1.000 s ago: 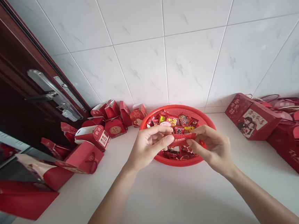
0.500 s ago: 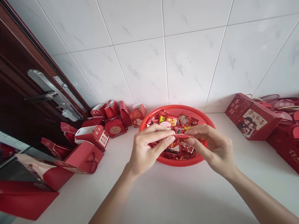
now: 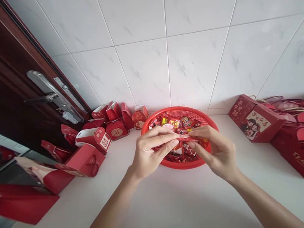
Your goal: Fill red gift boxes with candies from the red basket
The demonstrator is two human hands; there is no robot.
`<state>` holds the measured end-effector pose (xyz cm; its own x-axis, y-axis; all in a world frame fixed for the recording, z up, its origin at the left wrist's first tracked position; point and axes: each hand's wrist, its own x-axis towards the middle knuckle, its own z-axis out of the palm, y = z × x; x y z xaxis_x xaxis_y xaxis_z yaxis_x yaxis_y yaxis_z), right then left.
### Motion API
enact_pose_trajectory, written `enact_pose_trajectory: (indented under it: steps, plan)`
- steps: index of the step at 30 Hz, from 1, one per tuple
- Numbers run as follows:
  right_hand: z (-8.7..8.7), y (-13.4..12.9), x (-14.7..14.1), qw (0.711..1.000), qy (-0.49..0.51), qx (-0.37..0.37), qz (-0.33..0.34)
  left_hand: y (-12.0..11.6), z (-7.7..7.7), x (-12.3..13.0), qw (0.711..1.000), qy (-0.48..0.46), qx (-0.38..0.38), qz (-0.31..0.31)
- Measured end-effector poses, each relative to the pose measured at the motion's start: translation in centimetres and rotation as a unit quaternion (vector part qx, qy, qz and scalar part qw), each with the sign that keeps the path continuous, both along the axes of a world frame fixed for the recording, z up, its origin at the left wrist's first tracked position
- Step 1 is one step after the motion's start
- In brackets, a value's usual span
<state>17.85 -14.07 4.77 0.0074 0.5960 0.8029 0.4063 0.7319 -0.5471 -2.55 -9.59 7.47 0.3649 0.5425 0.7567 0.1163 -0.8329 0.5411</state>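
The left grip [image 3: 148, 156] is holding narrow, thumb against fingers, on the left end of a slim red packet [image 3: 188, 139], and the right grip [image 3: 220, 151] is pinching the right end just as narrowly. The packet is hanging between them, seemingly over the middle of a red basket [image 3: 185, 165], rather than lying among the wrapped sweets [image 3: 174, 122].

The main risk is sitting in that two-ended hold. If the grips are pulling unevenly, the wrapper could be tearing and its contents dropping into the basket. The fingers are covering both ends, so I cannot tell whether a seam is already giving way. Only fingertips are bearing the packet, so a smooth wrapper could be slipping loose; many of the sweets below are wearing similar red, and it could be getting lost among them.

The basket is standing on the counter [image 3: 173, 204], its far side close to the wall [image 3: 140, 72], and a dropping wrist could be knocking its near rim. On the left, red boxes [image 3: 83, 159] are crowding together, some gaping; a wide elbow could be tipping one. On the right, a picture box [image 3: 256, 124] is standing well apart from the right grip and seems less exposed.
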Motion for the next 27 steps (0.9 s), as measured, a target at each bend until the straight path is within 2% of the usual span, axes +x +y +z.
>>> enact_pose_trajectory:
  steps: [9,16,23,27]
  plan:
    - [0.33,-0.16,-0.2,0.997,-0.046,0.06,-0.019,0.56,-0.79,-0.03,0.994,0.075,0.075,0.013]
    - [0.33,-0.17,-0.25,0.996,-0.052,0.077,-0.005,0.35,-0.36,-0.18,0.984,0.079,0.157,0.032]
    - [0.5,-0.29,-0.27,0.995,-0.064,0.075,-0.012,0.29,-0.31,-0.43,0.973,0.121,0.186,0.062]
    - [0.4,-0.24,-0.32,0.994,-0.068,0.078,-0.022,0.44,-0.49,-0.44,0.981,0.106,0.156,0.044]
